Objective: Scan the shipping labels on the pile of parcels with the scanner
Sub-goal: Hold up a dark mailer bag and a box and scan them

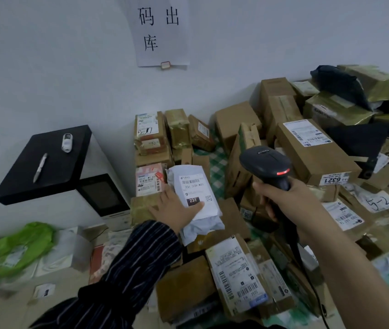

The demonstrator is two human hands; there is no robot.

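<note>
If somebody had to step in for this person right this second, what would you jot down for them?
Left hand: resting flat on the white mailer bag, label facing up, thumb across the label's lower edge.
Right hand: gripping the black scanner, red light lit, head raised to the right of the bag; its cable trails down toward the lower right.
Parcels: cardboard boxes and more bags are heaped all around, many labels facing up.
Done: cannot tell which labels are already scanned.
Left: probably scan the white bag's label first, then work through the rest of the pile.
</note>
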